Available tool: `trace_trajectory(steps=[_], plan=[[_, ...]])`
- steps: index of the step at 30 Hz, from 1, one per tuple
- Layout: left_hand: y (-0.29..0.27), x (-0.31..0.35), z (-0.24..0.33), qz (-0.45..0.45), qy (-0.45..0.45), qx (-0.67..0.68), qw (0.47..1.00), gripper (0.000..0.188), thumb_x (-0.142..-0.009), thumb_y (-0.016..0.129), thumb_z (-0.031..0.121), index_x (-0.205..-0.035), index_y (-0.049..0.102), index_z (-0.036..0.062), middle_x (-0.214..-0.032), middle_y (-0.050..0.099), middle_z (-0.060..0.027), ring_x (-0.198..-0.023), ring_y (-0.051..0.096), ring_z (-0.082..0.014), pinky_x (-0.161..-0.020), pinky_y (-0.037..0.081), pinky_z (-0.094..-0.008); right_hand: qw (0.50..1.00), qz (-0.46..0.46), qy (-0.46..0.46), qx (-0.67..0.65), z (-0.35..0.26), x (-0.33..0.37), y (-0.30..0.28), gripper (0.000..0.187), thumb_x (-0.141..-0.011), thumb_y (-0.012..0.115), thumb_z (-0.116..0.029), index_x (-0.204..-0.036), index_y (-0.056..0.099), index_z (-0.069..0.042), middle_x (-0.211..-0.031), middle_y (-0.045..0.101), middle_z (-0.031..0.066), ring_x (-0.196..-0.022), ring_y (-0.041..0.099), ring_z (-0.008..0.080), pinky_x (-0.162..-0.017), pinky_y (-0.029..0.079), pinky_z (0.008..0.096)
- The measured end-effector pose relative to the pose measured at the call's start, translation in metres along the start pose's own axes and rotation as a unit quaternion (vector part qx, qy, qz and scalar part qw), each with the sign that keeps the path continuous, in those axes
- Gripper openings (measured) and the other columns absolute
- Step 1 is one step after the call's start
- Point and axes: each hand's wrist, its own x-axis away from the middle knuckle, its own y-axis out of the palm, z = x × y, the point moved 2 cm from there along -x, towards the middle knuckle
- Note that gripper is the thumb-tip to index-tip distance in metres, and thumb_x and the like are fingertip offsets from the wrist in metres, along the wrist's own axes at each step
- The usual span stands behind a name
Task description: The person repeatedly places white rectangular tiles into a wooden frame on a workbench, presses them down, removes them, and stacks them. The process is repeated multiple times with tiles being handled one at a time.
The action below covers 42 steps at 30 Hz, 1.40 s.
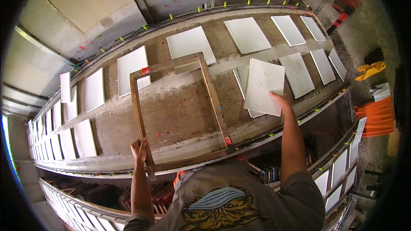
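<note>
My left hand (pixel 139 149) is closed round the near left part of a wooden frame (pixel 210 90), with red tape patches at two corners. The frame is tilted over the long table (pixel 180 119); I cannot tell whether a mesh spans it. In my right hand (pixel 279 99) is a white rectangular sheet (pixel 264 81), pinched at its right edge with the thumb on top. How many layers it has is unclear. Beneath it, another white sheet (pixel 240 77) partly shows. The frame's far right corner overlaps a white sheet (pixel 190 42) on the table.
White sheets lie in two rows along the table, including one sheet (pixel 247 35) at the far side. Small yellow-green clips (pixel 171 16) line its edges. Behind me stands a rack (pixel 85 214) with white pieces. Right of the table are yellow gloves (pixel 370 70) and orange cloth (pixel 376 117).
</note>
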Motion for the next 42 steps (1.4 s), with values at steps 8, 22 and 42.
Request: trace_trajectory(steps=[8,22,42], plan=[[-0.034,0.024,-0.034,0.046,-0.065,-0.002,0.997,0.045,-0.090,0.074,0.036,-0.065,0.062,0.0008,-0.055,0.053,0.0000,-0.052,0.051,-0.0086,-0.044,0.040,-0.0322,0.984,-0.023,0.052,0.168,-0.038,0.015,0.004,0.080,-0.064,0.091,-0.044,-0.121,0.065,0.005,-0.114,0.070,0.0204,-0.106,0.067,0.0324,-0.090,0.051,0.0440],[-0.138,-0.003,-0.060,0.063,-0.040,-0.059,0.995,0.048,-0.089,0.075,0.038,-0.065,0.061,-0.0004,-0.055,0.050,0.0012,-0.053,0.045,-0.0069,-0.046,0.035,-0.0322,0.976,-0.071,0.182,-0.100,-0.021,0.046,0.014,0.083,-0.071,0.089,-0.035,-0.142,0.055,-0.008,-0.138,0.060,0.0093,-0.127,0.054,0.0297,-0.106,0.038,0.0478],[-0.136,0.009,-0.031,0.032,-0.128,-0.167,0.977,0.056,-0.086,0.075,0.052,-0.086,0.069,-0.0042,-0.073,0.072,-0.0135,-0.067,0.065,-0.0155,-0.061,0.050,-0.0344,0.976,-0.011,0.063,-0.210,-0.047,0.094,-0.024,0.074,-0.074,0.086,-0.031,-0.136,0.056,-0.005,-0.125,0.064,0.0107,-0.116,0.057,0.0292,-0.095,0.045,0.0457]])
